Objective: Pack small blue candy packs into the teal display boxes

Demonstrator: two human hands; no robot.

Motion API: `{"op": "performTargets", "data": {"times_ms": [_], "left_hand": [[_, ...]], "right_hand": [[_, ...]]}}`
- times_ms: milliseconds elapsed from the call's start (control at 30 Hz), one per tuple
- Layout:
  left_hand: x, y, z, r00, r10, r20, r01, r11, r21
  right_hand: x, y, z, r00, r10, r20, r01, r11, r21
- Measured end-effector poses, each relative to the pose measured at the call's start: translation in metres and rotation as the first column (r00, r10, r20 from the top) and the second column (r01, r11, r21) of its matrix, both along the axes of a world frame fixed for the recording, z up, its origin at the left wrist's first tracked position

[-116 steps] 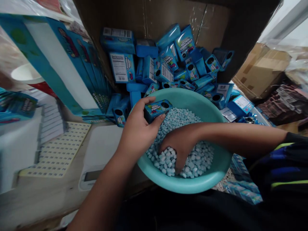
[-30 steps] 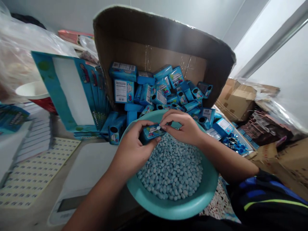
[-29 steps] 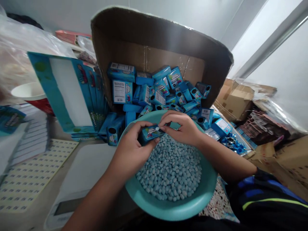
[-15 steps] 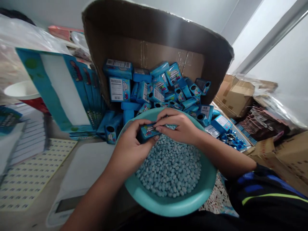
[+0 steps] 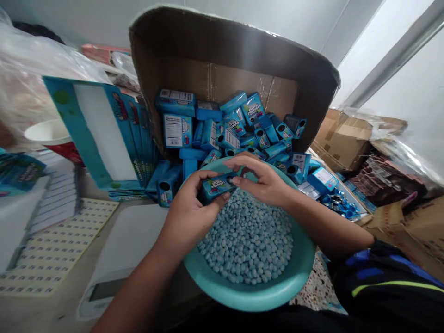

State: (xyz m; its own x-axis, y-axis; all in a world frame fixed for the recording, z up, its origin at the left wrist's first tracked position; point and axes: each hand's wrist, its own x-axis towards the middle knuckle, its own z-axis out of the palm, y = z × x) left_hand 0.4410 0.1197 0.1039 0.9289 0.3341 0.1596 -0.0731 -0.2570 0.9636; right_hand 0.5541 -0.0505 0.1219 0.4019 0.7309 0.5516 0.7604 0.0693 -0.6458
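Observation:
Over the bowl, my left hand [image 5: 190, 210] grips a small blue candy box [image 5: 217, 185] printed "Caramelo Macizo", lying on its side between fingers and thumb. A dark round spot shows at the box's right end. There my right hand [image 5: 262, 180] rests its thumb on the box, with the other fingers arched above and a gap between them and the thumb. Below both hands is a turquoise bowl [image 5: 243, 300], holding many pale blue candies [image 5: 249, 245].
A large cardboard box [image 5: 222, 37] lies tipped behind the bowl, with many blue candy boxes [image 5: 176, 129] in it. Flat blue cartons [image 5: 90, 129], a white scale [image 5: 128, 236] and a sticker sheet [image 5: 69, 245] are at left. Blue metallic pieces [image 5: 340, 201] lie in a tray at right.
My right hand's fingers have lifted and spread from the end of the candy box, uncovering more of its face and the dark spot. The view has shifted slightly left.

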Motion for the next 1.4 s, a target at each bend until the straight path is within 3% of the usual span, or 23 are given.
{"op": "performTargets", "data": {"times_ms": [133, 333, 467, 600, 733, 833, 1067, 1200, 1300, 1400], "left_hand": [[0.000, 0.000, -0.001, 1.000, -0.024, 0.019, 0.024, 0.999, -0.032], [-0.002, 0.001, -0.003, 0.999, -0.026, 0.039, 0.025, 1.000, 0.012], [-0.006, -0.001, -0.003, 0.998, -0.051, 0.028, 0.050, 0.998, 0.027], [-0.011, -0.003, 0.000, 0.990, -0.133, 0.051, 0.131, 0.991, 0.030], [-0.015, -0.001, 0.003, 0.970, -0.221, 0.101, 0.218, 0.975, 0.038], [-0.017, 0.001, 0.005, 0.965, -0.220, 0.145, 0.222, 0.975, 0.003], [-0.013, 0.000, 0.001, 0.965, -0.200, 0.170, 0.198, 0.980, 0.027], [-0.023, 0.015, 0.014, 0.979, -0.058, 0.193, 0.044, 0.996, 0.075], [-0.051, 0.050, 0.023, 0.976, 0.114, 0.186, -0.136, 0.985, 0.109], [-0.084, 0.093, 0.016, 0.941, 0.233, 0.247, -0.252, 0.967, 0.048]], "right_hand": [[0.001, -0.001, -0.005, 0.989, -0.078, -0.127, 0.076, 0.997, -0.024], [0.001, 0.000, -0.003, 0.977, -0.141, -0.159, 0.113, 0.979, -0.171], [0.000, 0.000, -0.004, 0.924, -0.194, -0.331, 0.130, 0.970, -0.205], [0.003, -0.001, -0.008, 0.774, -0.039, -0.632, -0.079, 0.984, -0.158], [0.008, -0.005, -0.007, 0.564, 0.113, -0.818, -0.348, 0.931, -0.111], [0.011, -0.008, -0.004, 0.473, 0.175, -0.863, -0.376, 0.927, -0.018], [0.012, -0.002, -0.009, 0.551, 0.079, -0.831, -0.271, 0.959, -0.088], [0.011, 0.006, -0.015, 0.565, 0.101, -0.819, -0.238, 0.970, -0.044], [0.007, 0.011, -0.022, 0.729, 0.019, -0.684, -0.148, 0.980, -0.130], [-0.001, 0.015, -0.022, 0.926, 0.020, -0.376, -0.082, 0.985, -0.151]]}}
